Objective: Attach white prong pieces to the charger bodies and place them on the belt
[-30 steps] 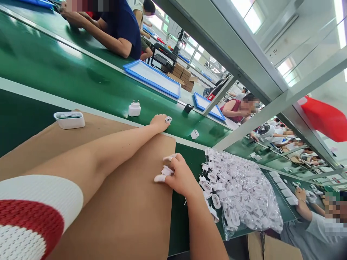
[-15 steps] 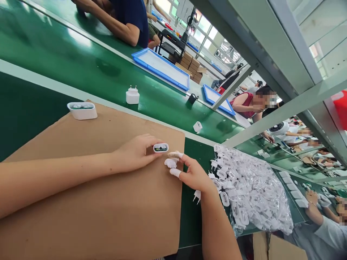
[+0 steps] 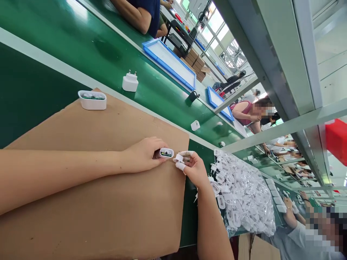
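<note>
Green belt (image 3: 103, 65) runs slantwise across the room, a metal frame (image 3: 271, 54) over its far end and co-workers seated along it. From where I stand, the brown cardboard (image 3: 94, 216) takes up most of the near table. Just beyond its right edge lies the big clear bag (image 3: 246, 195), stuffed with white plug parts, some loose at its near side. Two blue-rimmed trays, one large (image 3: 170, 63) and one smaller (image 3: 219, 103), sit across the belt.

The left hand (image 3: 148, 155) was out over the belt a second ago; now it is back above the cardboard, fingers pinching a white case (image 3: 166, 153) by its sides, the open end facing right with green board showing. The right hand (image 3: 191, 166), white covers on its fingertips, pinches a small white cap (image 3: 178, 158) between thumb and fingers. That cap has come nearer since the last look, and its pins now point up; it is just beside the case's open mouth.

A second case (image 3: 93, 102), also open, rests at the cardboard's far left corner, unmoved. On the belt stand a white charger (image 3: 130, 82), pins up, a small white piece (image 3: 195, 125) and a black one (image 3: 193, 96).
</note>
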Motion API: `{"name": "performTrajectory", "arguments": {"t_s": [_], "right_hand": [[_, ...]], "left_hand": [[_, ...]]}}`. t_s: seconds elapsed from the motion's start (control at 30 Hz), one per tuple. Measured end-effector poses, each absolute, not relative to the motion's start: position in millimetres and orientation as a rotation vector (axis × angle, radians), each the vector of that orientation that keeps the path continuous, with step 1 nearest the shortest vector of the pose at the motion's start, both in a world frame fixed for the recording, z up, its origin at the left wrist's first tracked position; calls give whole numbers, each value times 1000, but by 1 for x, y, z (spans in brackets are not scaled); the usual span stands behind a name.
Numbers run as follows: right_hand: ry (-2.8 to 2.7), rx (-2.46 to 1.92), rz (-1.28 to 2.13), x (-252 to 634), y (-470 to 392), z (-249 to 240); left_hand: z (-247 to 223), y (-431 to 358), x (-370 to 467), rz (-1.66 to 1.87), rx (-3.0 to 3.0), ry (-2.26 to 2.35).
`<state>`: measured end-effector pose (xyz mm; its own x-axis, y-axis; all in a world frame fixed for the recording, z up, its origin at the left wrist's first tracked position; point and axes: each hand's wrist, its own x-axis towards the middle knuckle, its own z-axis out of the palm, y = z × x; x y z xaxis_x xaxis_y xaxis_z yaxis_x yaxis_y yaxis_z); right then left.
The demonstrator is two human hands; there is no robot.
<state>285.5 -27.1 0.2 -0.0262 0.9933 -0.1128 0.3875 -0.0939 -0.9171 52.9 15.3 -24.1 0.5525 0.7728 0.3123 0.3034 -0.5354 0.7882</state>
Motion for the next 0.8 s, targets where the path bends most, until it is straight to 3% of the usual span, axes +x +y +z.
{"name": "performTrajectory", "arguments": {"t_s": [0.33,0.5,0.67,0.8], "right_hand": [[-1713,-1600,1128,269,-45,12],[-1908,-1733,825,263,-59,15],[-1909,-1540,776,266,-63,23],[-1882,-1547,480,267,-66,32]], "left_hand": [[-26,15,53,859,2100,811],[-27,16,53,855,2097,810],[-28,15,53,834,2117,810],[-28,7,51,1057,2236,913]]}}
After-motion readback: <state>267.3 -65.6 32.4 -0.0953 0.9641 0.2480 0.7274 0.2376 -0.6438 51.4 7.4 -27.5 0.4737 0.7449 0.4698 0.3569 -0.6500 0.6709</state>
